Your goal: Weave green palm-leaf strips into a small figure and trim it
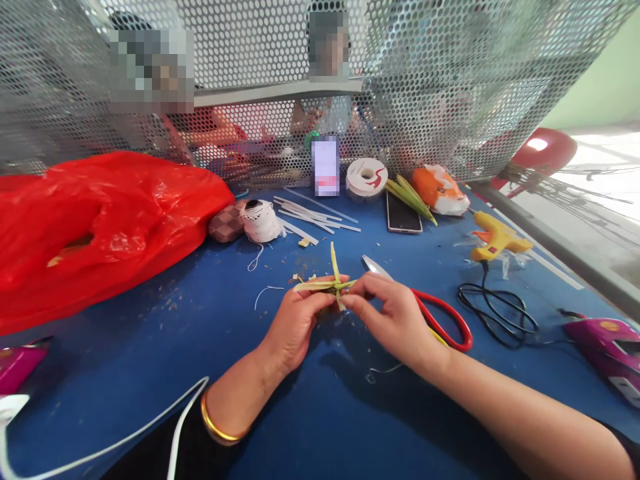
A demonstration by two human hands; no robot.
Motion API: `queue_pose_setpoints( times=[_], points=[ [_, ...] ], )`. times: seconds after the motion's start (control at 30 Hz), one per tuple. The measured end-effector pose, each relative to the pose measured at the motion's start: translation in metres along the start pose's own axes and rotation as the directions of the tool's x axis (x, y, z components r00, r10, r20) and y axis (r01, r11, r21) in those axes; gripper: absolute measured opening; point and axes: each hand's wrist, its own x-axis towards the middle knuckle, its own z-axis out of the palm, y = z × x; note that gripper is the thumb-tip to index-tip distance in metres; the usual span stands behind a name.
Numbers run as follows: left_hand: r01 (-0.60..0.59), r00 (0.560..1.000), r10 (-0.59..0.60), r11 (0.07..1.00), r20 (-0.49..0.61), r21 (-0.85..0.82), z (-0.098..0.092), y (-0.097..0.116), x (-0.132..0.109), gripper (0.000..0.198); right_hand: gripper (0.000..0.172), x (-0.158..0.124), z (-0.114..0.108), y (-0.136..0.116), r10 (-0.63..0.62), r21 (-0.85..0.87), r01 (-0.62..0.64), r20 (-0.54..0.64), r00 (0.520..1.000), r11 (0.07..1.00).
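Observation:
Over the blue table, a cross of folded yellow-green leaf strips (336,285) sits between my two hands. My left hand (296,320) pinches it from the left, thumb on the near side. From the right, the thumb and forefinger of my right hand (387,313) close on the crossing strips. One strip stands up, another points left, and a short end hangs below. Partly under my right hand lie scissors (445,319) with red handles, their blade tip pointing away. Small leaf scraps (303,243) lie beyond my left hand.
A red plastic bag (115,227) fills the left. Behind stand a white thread cone (261,221), white strips (313,217), a ribbon spool (367,179), a dark phone (403,215) and leaves (413,197). A yellow glue gun (495,237) with coiled cable lies right. Perforated metal borders the back.

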Motion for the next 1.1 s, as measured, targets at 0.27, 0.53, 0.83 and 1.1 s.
queue_pose_setpoints(
  times=[0.27, 0.53, 0.83, 1.1],
  points=[
    [0.009, 1.0, -0.009, 0.999, -0.005, -0.031, 0.001, -0.004, 0.0, 0.026, 0.02, -0.007, 0.009, 0.002, -0.014, -0.192, 0.022, 0.044, 0.999, 0.981],
    [0.038, 0.999, -0.038, 0.998, 0.001, -0.045, 0.005, -0.003, -0.003, 0.033, 0.018, -0.007, 0.007, 0.001, -0.112, -0.393, 0.134, 0.077, 0.991, 0.91],
    [-0.069, 0.996, 0.078, 0.981, -0.04, 0.183, 0.002, -0.01, 0.002, 0.028, 0.028, -0.009, 0.008, 0.003, -0.209, -0.568, 0.299, 0.22, 0.953, 0.767],
    [-0.091, 0.991, 0.099, 0.991, -0.085, 0.095, 0.011, -0.012, -0.005, 0.022, 0.023, -0.011, 0.003, -0.006, -0.238, -0.286, 0.312, 0.265, 0.934, 0.906]
  ],
)
